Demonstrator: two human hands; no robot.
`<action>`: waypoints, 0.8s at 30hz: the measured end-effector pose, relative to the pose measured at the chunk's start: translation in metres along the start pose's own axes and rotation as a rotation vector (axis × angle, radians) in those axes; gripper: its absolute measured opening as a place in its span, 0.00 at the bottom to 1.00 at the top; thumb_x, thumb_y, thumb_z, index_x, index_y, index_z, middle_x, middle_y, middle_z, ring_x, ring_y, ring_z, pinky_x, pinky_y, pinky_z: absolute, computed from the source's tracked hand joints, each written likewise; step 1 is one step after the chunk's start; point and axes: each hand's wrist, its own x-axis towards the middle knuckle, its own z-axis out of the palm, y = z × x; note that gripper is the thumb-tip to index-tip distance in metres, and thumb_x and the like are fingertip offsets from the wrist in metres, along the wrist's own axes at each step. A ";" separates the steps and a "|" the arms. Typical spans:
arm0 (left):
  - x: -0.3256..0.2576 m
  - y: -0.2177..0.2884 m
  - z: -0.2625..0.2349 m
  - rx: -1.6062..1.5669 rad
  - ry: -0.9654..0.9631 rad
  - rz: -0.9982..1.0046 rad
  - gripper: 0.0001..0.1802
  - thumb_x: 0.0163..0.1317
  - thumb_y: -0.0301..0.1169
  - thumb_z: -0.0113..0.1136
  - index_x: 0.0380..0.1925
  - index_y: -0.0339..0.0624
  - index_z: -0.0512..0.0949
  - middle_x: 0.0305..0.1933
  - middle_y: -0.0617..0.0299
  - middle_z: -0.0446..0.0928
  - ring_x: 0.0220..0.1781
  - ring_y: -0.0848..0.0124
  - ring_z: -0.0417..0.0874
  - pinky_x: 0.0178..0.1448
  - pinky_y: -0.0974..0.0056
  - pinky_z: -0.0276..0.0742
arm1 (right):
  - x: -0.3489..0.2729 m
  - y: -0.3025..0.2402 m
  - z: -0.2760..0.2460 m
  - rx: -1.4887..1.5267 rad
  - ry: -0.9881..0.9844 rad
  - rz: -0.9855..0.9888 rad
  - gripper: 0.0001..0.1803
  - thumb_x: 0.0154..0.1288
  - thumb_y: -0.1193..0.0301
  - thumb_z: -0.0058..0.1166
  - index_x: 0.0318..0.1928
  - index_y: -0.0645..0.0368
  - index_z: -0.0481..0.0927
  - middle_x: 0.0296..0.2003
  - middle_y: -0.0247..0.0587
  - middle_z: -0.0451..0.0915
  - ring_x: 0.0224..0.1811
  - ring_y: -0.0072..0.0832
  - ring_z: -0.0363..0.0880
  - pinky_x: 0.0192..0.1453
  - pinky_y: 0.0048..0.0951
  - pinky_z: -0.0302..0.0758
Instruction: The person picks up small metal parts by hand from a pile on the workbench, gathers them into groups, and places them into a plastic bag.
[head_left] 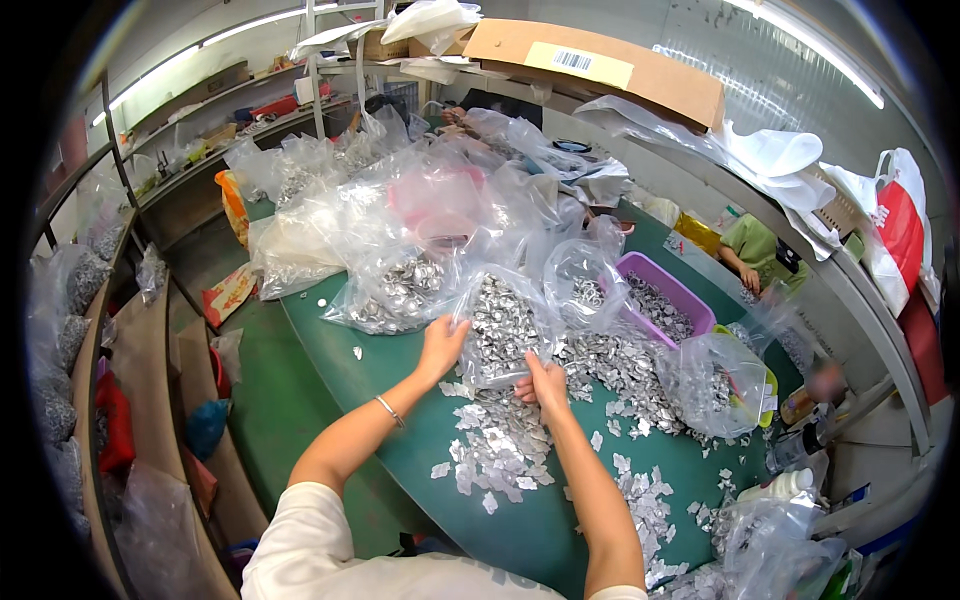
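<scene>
A transparent plastic bag full of small silvery metal pieces stands over the table, tilted toward me. My left hand pinches its left edge, with a bracelet on the wrist. Lower down on the right, my right hand grips the bag's bottom corner, fingers curled partly out of sight. Loose flat metal pieces are spread on the green table beneath and in front of the bag. Touching distance to the left is another filled bag.
A purple bin of metal pieces stands to the right, near an open plastic bag. More bags heap up at the back. Shelves with stuffed bags line the left. A person in green sits across the table.
</scene>
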 end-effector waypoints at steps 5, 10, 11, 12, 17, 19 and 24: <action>0.032 0.009 0.003 -0.248 0.159 0.167 0.08 0.65 0.29 0.56 0.32 0.35 0.77 0.22 0.73 0.71 0.23 0.84 0.65 0.25 0.73 0.60 | 0.020 -0.028 0.006 -0.018 -0.030 -0.119 0.20 0.69 0.61 0.46 0.22 0.61 0.71 0.11 0.34 0.68 0.08 0.26 0.70 0.11 0.25 0.63; 0.062 0.063 -0.015 -0.475 0.307 0.070 0.07 0.64 0.29 0.56 0.30 0.38 0.77 0.20 0.74 0.69 0.19 0.85 0.62 0.22 0.74 0.55 | 0.038 -0.072 -0.004 0.135 -0.021 -0.345 0.20 0.72 0.62 0.42 0.24 0.60 0.70 0.11 0.35 0.68 0.08 0.26 0.69 0.11 0.25 0.63; 0.064 0.066 -0.016 -0.556 0.329 0.042 0.07 0.64 0.29 0.55 0.29 0.38 0.77 0.20 0.75 0.68 0.19 0.85 0.61 0.21 0.74 0.54 | 0.042 -0.069 -0.004 0.190 0.001 -0.345 0.21 0.73 0.60 0.41 0.24 0.59 0.70 0.10 0.35 0.68 0.09 0.25 0.70 0.12 0.24 0.63; 0.060 0.058 -0.018 -0.562 0.323 0.057 0.06 0.64 0.28 0.55 0.30 0.39 0.77 0.20 0.75 0.68 0.19 0.85 0.61 0.21 0.75 0.54 | 0.040 -0.064 0.001 0.167 -0.016 -0.347 0.21 0.73 0.60 0.41 0.24 0.59 0.70 0.10 0.35 0.67 0.09 0.25 0.70 0.12 0.24 0.63; 0.067 0.048 -0.011 -0.436 0.365 0.181 0.05 0.66 0.30 0.55 0.36 0.39 0.75 0.21 0.77 0.66 0.20 0.86 0.60 0.23 0.76 0.53 | 0.048 -0.054 0.002 0.041 -0.024 -0.454 0.22 0.73 0.58 0.41 0.23 0.57 0.68 0.10 0.33 0.67 0.09 0.24 0.69 0.13 0.23 0.63; 0.081 0.059 -0.008 -0.465 0.411 0.174 0.06 0.66 0.31 0.55 0.37 0.40 0.74 0.22 0.77 0.66 0.21 0.87 0.61 0.23 0.77 0.54 | 0.047 -0.075 -0.003 0.130 -0.004 -0.425 0.22 0.74 0.58 0.40 0.23 0.57 0.69 0.10 0.34 0.69 0.10 0.23 0.69 0.13 0.24 0.63; 0.049 0.055 -0.010 -0.581 0.214 0.058 0.07 0.66 0.32 0.56 0.38 0.39 0.74 0.23 0.76 0.68 0.23 0.87 0.64 0.25 0.77 0.58 | 0.017 -0.062 0.004 -0.021 -0.044 -0.378 0.22 0.74 0.58 0.40 0.24 0.59 0.69 0.12 0.34 0.71 0.11 0.22 0.71 0.15 0.22 0.67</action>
